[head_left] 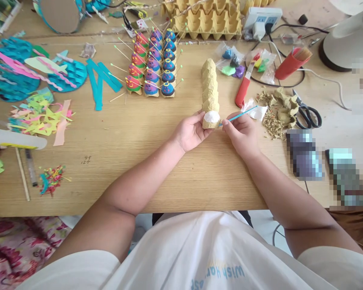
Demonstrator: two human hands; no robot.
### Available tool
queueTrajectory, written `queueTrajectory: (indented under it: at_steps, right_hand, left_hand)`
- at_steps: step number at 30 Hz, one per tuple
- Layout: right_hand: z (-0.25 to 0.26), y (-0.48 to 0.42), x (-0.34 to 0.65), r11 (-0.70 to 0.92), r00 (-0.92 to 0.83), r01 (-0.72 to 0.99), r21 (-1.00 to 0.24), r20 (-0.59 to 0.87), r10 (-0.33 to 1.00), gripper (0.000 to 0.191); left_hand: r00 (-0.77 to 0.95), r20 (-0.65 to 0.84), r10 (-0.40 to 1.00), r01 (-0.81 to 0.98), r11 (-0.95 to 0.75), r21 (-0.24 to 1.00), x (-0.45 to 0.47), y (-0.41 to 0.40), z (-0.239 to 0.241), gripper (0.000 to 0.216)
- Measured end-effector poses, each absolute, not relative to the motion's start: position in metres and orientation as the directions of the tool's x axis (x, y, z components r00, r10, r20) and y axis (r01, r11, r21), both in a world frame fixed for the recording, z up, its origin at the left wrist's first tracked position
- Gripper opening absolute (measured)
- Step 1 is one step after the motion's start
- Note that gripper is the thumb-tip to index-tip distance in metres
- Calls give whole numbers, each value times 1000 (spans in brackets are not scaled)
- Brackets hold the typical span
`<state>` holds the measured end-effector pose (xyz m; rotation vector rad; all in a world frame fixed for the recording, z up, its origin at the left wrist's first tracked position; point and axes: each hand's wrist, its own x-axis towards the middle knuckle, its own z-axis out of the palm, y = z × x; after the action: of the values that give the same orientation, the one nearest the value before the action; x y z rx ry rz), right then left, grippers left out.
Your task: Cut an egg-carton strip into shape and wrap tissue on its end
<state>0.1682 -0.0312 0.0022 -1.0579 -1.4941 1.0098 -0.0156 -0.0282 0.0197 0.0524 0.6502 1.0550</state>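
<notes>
A strip of yellow egg carton cups [210, 82] points away from me on the table. White clay-like material [211, 117] covers the front of its nearest cup. My left hand [192, 131] grips that near end, thumb on one side and fingers beneath. In my right hand [242, 131] a thin blue stick [243, 114] is pinched, its lower tip at the right edge of the near cup. Whether the tip touches the carton I cannot tell. A crumpled white piece [257, 110] lies just beyond my right hand.
Painted egg-cup caterpillars [151, 76] with pin-like antennae stand in three rows behind. To the right lie a red-handled knife [243, 86], carton scraps [278, 108], black scissors [310, 114] and bagged coloured clay [230, 60]. Paper cuttings [44, 117] and a glue stick [18, 138] occupy the left.
</notes>
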Motion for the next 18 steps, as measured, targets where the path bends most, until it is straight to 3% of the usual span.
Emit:
queueTrajectory:
  at_steps: [8,18]
  right_hand:
    - [0,-31,166,213,-146,-5,-977,212,966,57]
    - [-1,-33,168,411,-155,142,-901,390,908,53]
  left_hand:
    - [352,-484,801,-775,540,330,-14,-31,21,44]
    - [368,-494,788,-770,556,313,-12,-33,25,42]
